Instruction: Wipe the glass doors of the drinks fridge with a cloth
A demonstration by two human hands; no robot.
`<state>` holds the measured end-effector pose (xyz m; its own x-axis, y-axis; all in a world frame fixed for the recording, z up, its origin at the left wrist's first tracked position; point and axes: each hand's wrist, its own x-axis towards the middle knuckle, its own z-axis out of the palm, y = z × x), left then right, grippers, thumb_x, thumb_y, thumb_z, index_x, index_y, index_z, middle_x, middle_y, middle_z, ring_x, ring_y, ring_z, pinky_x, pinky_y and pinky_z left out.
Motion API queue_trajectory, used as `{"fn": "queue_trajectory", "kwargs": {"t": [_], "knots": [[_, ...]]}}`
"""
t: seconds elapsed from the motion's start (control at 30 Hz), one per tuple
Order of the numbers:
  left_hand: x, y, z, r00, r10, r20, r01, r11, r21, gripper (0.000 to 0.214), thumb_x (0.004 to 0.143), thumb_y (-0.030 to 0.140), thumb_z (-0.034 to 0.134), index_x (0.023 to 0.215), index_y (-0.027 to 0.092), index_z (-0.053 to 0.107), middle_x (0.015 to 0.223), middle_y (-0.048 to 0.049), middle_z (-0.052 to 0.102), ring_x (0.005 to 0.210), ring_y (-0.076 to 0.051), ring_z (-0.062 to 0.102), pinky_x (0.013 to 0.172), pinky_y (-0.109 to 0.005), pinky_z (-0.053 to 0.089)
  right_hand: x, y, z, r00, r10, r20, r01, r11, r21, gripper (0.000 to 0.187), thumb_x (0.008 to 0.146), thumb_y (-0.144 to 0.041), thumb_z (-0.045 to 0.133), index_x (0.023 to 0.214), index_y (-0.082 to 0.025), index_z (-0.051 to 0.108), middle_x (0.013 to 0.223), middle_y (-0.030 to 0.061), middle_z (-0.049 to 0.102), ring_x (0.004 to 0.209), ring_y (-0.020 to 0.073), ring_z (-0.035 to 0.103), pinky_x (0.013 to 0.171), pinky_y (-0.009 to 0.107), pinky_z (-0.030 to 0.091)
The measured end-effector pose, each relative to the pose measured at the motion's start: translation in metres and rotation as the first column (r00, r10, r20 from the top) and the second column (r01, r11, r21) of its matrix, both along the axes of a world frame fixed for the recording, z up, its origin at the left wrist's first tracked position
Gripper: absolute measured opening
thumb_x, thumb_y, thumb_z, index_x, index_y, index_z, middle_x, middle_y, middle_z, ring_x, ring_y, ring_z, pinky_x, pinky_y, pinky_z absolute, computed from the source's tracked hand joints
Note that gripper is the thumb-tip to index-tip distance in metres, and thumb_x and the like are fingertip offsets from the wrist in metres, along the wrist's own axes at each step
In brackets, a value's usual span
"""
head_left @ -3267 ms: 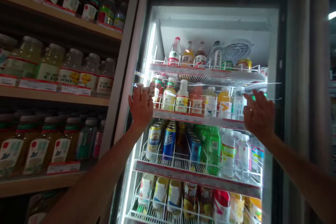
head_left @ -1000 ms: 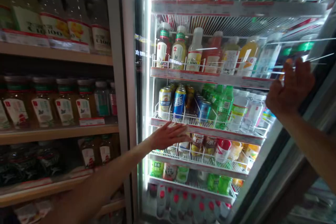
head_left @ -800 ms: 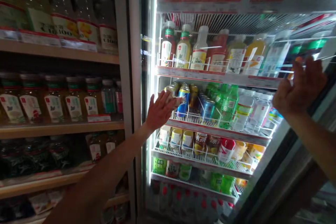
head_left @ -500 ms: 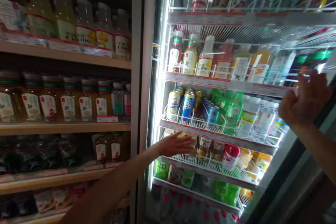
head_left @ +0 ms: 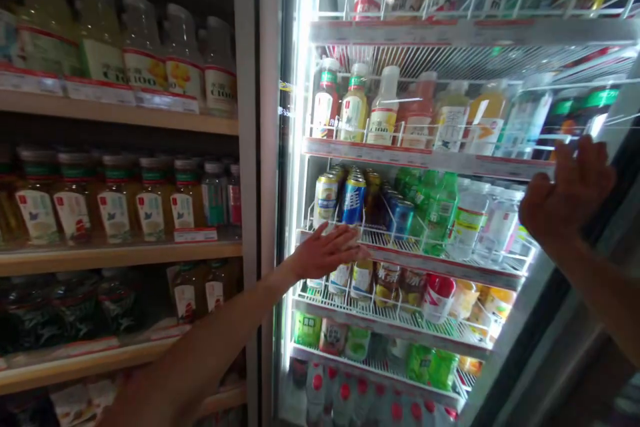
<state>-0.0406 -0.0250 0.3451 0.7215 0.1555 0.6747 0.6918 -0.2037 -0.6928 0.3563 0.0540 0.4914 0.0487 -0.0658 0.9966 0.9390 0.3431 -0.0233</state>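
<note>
My left hand [head_left: 327, 251] reaches into a lit drinks fridge, fingers stretched flat over the front rail of the wire shelf [head_left: 440, 267] that carries cans [head_left: 353, 200] and green bottles [head_left: 440, 213]. It holds nothing. My right hand [head_left: 567, 197] is up at the right, fingers spread and resting on the edge of the open glass door [head_left: 615, 120]. Small bottles [head_left: 361, 279] stand on the shelf just below my left hand.
The fridge has several wire shelves of bottles and cans, with a juice row [head_left: 385, 110] above. To the left, dark wooden shelves [head_left: 120, 257] hold jars and tea bottles [head_left: 113, 203]. The fridge frame [head_left: 260, 213] stands between them.
My left hand dropped from the upper shelf and has moved between the can shelf and the one below, now flat at the can shelf's rail. My right hand stays on the door.
</note>
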Motion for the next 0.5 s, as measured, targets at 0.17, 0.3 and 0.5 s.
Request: {"fn": "queue_trajectory", "kwargs": {"t": [0.17, 0.3, 0.5], "knots": [[-0.031, 0.011, 0.045, 0.892, -0.041, 0.451, -0.023, 0.991, 0.135, 0.057, 0.087, 0.029, 0.047, 0.14, 0.029, 0.027, 0.149, -0.0078, 0.028, 0.138, -0.023, 0.022, 0.111, -0.047, 0.019, -0.003, 0.0, -0.001, 1.0, -0.008, -0.01, 0.008, 1.0, 0.023, 0.061, 0.071, -0.028, 0.043, 0.13, -0.018, 0.048, 0.141, 0.0119, 0.041, 0.134, 0.0286, 0.033, 0.103, 0.055, 0.026], [-0.031, 0.013, 0.055, 0.721, -0.151, 0.676, -0.022, 0.971, 0.24, 0.059, 0.087, 0.024, 0.046, 0.141, 0.029, 0.023, 0.152, -0.0078, 0.019, 0.139, -0.024, 0.021, 0.109, -0.048, 0.023, -0.001, 0.006, -0.003, 1.0, -0.017, 0.002, 0.017, 0.996, 0.086, 0.059, 0.072, -0.032, 0.043, 0.129, -0.019, 0.049, 0.139, 0.0123, 0.044, 0.132, 0.0296, 0.036, 0.101, 0.056, 0.03], [-0.012, 0.003, 0.002, 0.969, -0.042, 0.243, 0.029, 0.998, 0.058, 0.064, 0.083, 0.029, 0.052, 0.141, 0.027, 0.025, 0.149, -0.0075, 0.028, 0.14, -0.024, 0.015, 0.113, -0.045, 0.017, 0.005, 0.01, -0.006, 0.998, -0.033, 0.053, 0.027, 0.994, 0.106, 0.058, 0.076, -0.034, 0.04, 0.132, -0.02, 0.046, 0.138, 0.0129, 0.045, 0.131, 0.0309, 0.036, 0.099, 0.058, 0.031]]}}
